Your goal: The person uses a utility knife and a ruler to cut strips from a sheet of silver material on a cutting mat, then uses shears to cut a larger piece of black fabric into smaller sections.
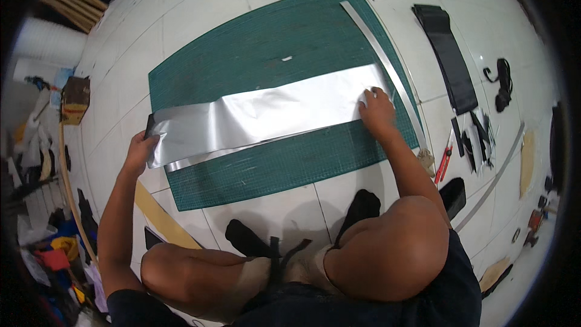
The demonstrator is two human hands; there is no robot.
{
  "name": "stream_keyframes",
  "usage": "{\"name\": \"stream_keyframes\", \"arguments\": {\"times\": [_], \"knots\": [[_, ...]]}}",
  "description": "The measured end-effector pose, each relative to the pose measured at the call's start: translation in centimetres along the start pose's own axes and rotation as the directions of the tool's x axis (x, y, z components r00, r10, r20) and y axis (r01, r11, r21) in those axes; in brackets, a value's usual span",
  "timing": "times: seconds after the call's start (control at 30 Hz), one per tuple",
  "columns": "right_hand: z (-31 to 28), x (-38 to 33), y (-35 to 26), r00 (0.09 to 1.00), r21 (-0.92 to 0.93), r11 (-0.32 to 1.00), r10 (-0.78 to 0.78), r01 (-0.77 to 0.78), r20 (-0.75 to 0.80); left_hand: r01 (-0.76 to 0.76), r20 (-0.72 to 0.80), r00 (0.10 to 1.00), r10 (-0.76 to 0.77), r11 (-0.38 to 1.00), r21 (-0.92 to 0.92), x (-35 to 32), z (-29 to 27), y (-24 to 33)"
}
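Note:
A long strip of shiny silver sheet point(260, 115) lies slanted across a green cutting mat point(242, 48), with creases toward its left part. My left hand point(141, 150) grips the sheet's left end, which is raised past the mat's edge; a black piece point(150, 126) shows beside the fingers. My right hand point(379, 112) is at the sheet's right end, fingers curled in on the silver surface. Below the sheet's near edge a second pale strip point(181, 164) peeks out, mostly covered. Along the mat's right side lies a long metal ruler point(382, 57).
Right of the mat are folded black material point(448, 60), a black cord bundle point(503, 85), a red cutter point(444, 162) and dark scraps point(478, 139). A yellowish strip point(160, 215) lies near my left knee. Clutter point(54, 254) lines the left; a wooden box point(75, 100) stands there.

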State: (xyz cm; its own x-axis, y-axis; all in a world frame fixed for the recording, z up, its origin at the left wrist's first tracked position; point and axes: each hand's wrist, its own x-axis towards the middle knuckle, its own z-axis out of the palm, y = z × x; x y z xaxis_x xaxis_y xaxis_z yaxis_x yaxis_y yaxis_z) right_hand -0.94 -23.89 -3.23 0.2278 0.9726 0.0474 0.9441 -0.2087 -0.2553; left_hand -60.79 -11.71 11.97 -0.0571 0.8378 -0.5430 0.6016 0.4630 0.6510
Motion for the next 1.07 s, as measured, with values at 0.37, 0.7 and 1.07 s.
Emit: {"name": "stream_keyframes", "arguments": {"times": [0.37,0.7,1.07], "knots": [[-0.9,1.2,0.1,0.983,-0.005,0.994,-0.109,0.111,0.148,-0.001,-0.193,0.981,-0.013,0.998,-0.068,4.4,0.4,-14.6],[-1.6,2.5,-0.1,0.958,-0.004,0.996,-0.086,0.091,0.275,0.045,-0.243,0.97,-0.019,0.994,0.104,7.5,0.2,-19.3],[-1.9,2.8,-0.5,0.949,-0.039,0.999,0.005,0.008,0.315,-0.003,-0.173,0.985,-0.001,1.0,-0.025,7.4,-0.6,-19.7]]}}
